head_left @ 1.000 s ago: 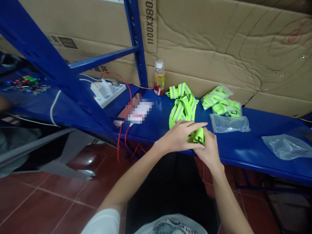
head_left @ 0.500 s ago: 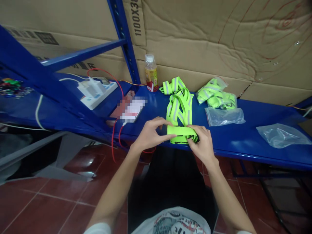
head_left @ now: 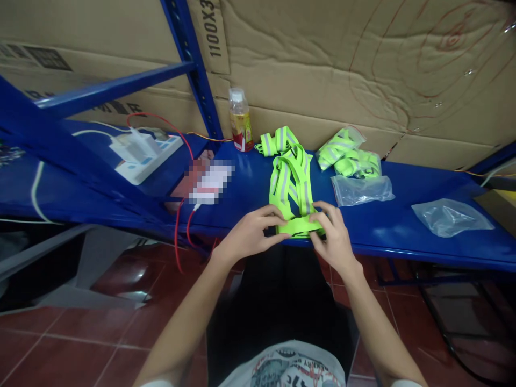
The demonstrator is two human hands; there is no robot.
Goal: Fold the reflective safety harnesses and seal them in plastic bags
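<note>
A neon-yellow reflective strap (head_left: 291,183) with grey stripes lies in loose folds on the blue shelf, running from the back toward the front edge. Its near end is a flat folded band (head_left: 298,226) between my two hands. My left hand (head_left: 258,231) pinches the band's left end between thumb and fingers. On the right end, my right hand (head_left: 331,231) grips with thumb below and fingers bent over the top. A rolled part of the strap (head_left: 278,142) sits at the back. Part of the band is hidden under my right fingers.
Bagged neon straps (head_left: 350,155) lie right of the loose strap, by a clear plastic bag (head_left: 363,191). Another plastic bag (head_left: 451,217) is farther right. A drink bottle (head_left: 241,121) stands behind. Leftward are a charging phone (head_left: 212,181), a power strip (head_left: 149,158) and a blue post (head_left: 193,70).
The folded band now looks narrower, and my right fingers have come further over its top. The whole view has shifted slightly, moving the scene left.
</note>
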